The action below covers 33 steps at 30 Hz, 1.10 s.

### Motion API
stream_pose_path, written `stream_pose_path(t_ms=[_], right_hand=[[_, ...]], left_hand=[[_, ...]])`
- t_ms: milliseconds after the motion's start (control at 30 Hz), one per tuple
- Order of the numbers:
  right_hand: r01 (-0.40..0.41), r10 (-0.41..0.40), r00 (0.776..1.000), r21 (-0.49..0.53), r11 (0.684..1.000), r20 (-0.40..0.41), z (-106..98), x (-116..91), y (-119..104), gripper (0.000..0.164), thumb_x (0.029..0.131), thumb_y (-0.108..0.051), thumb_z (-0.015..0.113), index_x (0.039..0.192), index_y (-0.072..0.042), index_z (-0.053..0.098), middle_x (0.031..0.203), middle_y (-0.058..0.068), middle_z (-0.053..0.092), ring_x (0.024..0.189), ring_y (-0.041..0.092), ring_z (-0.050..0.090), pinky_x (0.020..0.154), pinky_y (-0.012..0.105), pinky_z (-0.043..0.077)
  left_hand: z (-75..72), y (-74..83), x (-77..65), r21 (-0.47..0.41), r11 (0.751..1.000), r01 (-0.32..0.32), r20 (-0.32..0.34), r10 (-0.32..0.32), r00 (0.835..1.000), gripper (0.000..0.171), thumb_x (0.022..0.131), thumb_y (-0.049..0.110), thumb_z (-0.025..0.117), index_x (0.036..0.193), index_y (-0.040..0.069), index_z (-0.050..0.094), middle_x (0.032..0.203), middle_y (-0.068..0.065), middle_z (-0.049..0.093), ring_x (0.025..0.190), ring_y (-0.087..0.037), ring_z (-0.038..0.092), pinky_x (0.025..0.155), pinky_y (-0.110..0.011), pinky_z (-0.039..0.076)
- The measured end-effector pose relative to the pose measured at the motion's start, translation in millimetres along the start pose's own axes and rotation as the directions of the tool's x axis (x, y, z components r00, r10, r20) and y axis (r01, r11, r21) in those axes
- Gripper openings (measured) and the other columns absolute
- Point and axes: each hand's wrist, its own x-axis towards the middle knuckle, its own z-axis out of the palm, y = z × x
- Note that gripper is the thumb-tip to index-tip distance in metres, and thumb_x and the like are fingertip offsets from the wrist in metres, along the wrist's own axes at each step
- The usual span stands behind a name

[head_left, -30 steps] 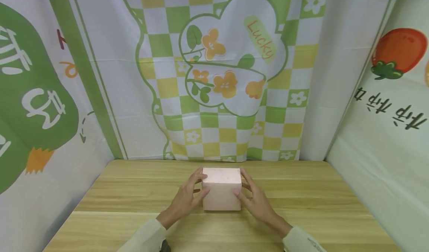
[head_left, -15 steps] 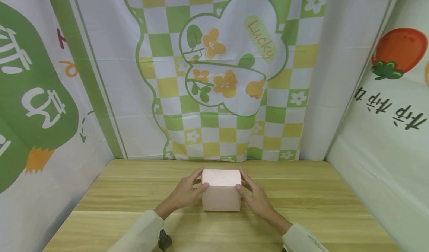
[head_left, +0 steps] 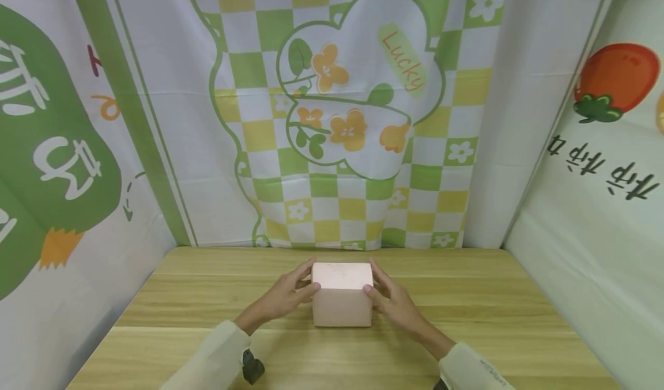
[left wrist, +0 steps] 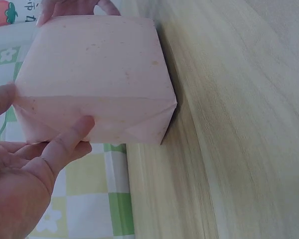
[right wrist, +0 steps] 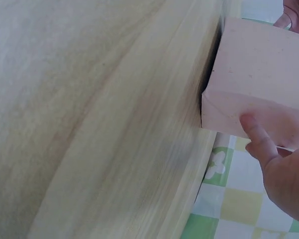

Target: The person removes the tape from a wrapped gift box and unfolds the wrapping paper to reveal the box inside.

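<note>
A pale pink box [head_left: 342, 308] sits on the wooden table in front of me, one broad face towards me. Small specks mark its surface, and its end [left wrist: 124, 117] shows folded, creased seams in the left wrist view. My left hand [head_left: 282, 295] holds the box's left side, thumb near the front top corner and other fingers reaching back along the side. On the right side, my right hand [head_left: 396, 306] holds it likewise, its thumb by the front top corner. One right finger [right wrist: 254, 130] presses the end face in the right wrist view. Farther fingers are partly hidden.
Bare wooden tabletop [head_left: 218, 298] spreads around the box. A green, yellow and white checked cloth [head_left: 353, 205] hangs behind the table's far edge. Printed cloth walls [head_left: 581, 252] close off both sides. A dark device [head_left: 252, 367] is strapped at the left wrist.
The left fingers have slid off the box's top edge to its side, and the left forearm has shifted left. The box has come very slightly nearer. The right hand has hardly moved.
</note>
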Motion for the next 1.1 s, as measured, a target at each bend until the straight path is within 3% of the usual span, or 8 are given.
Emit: stream_pose_path(t_ms=[267, 600, 767, 967, 1100], right_hand=[[0.016, -0.02, 0.995, 0.052, 0.999, 0.093, -3.4, 1.3, -0.6, 0.072, 0.102, -0.024, 0.055, 0.159, -0.019, 0.012, 0.16, 0.024, 0.021, 0.14, 0.049, 0.035, 0.085, 0.039, 0.061], [0.015, -0.019, 0.998, 0.066, 0.998, 0.059, -3.1, 2.0, 1.4, 0.072, 0.101, -0.025, 0.057, 0.159, -0.019, 0.016, 0.16, 0.022, 0.024, 0.14, 0.047, 0.037, 0.087, 0.041, 0.06], [0.058, -0.06, 0.997, 0.051, 0.997, 0.04, -2.6, 2.5, 4.2, 0.071, 0.1, -0.022, 0.057, 0.159, -0.018, 0.017, 0.158, 0.024, 0.028, 0.139, 0.049, 0.038, 0.089, 0.045, 0.059], [0.143, -0.143, 0.99, -0.072, 0.987, 0.008, -2.6, 2.6, 5.1, 0.074, 0.098, -0.024, 0.061, 0.158, -0.016, 0.019, 0.157, 0.022, 0.03, 0.138, 0.046, 0.04, 0.111, 0.059, 0.037], [0.154, -0.154, 0.988, -0.099, 0.983, 0.016, -2.9, 2.2, 3.7, 0.076, 0.096, -0.024, 0.064, 0.158, -0.016, 0.02, 0.159, 0.019, 0.027, 0.14, 0.044, 0.039, 0.114, 0.056, 0.033]], left_hand=[[0.1, -2.7, -0.4, 0.039, 0.998, -0.044, -0.024, 0.044, 0.999, 0.074, 0.102, 0.025, 0.054, 0.154, -0.006, 0.012, 0.156, -0.031, 0.027, 0.134, -0.049, 0.044, 0.096, -0.033, 0.056], [3.3, -3.0, -0.6, 0.063, 0.997, -0.05, -0.082, 0.055, 0.995, 0.072, 0.1, 0.027, 0.057, 0.155, -0.002, 0.019, 0.156, -0.028, 0.03, 0.134, -0.048, 0.046, 0.098, -0.044, 0.054], [5.2, -3.9, -0.8, 0.072, 0.996, -0.057, -0.112, 0.065, 0.992, 0.075, 0.098, 0.028, 0.061, 0.155, 0.0, 0.02, 0.156, -0.026, 0.031, 0.135, -0.047, 0.045, 0.094, -0.044, 0.057], [9.4, -7.8, -1.7, 0.067, 0.991, -0.113, -0.127, 0.121, 0.984, 0.075, 0.096, 0.023, 0.064, 0.154, 0.002, 0.023, 0.157, -0.026, 0.028, 0.137, -0.048, 0.04, 0.094, -0.036, 0.057], [11.1, -8.1, -4.8, 0.082, 0.988, -0.132, -0.12, 0.141, 0.983, 0.073, 0.095, 0.024, 0.065, 0.154, 0.008, 0.024, 0.16, -0.024, 0.023, 0.138, -0.051, 0.036, 0.096, -0.037, 0.055]])
